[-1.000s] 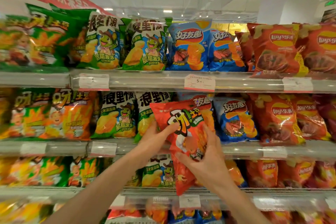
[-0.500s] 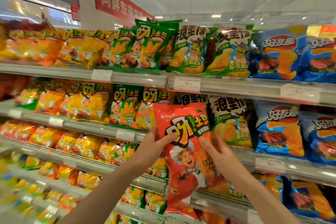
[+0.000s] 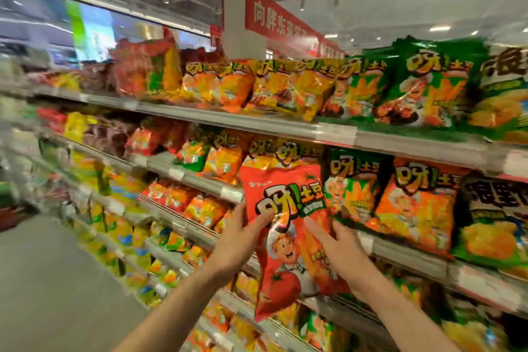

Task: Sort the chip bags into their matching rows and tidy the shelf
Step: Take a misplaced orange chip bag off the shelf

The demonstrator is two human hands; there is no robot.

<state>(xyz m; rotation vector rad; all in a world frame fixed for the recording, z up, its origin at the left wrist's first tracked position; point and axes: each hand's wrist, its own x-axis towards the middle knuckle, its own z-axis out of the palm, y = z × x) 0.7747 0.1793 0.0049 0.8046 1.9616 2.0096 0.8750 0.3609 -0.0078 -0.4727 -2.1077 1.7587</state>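
Head camera footage showed a glossy red foil chip bag printed with a cartoon chef and a tomato (image 3: 285,240), held upright in front of the middle shelf (image 3: 405,254) rather than resting in any row. The left hand (image 3: 238,240) pinched its left edge, thumb across the front, and the right hand (image 3: 338,243) gripped its right edge with fingers laid over the print. Behind it stood orange and green bags of the same brand (image 3: 385,197). The bag looked light, air-puffed and slick, its contents brittle, so it would likely crush under a hard squeeze. Holding it by the side seams or the crimped top seemed the safest grip.
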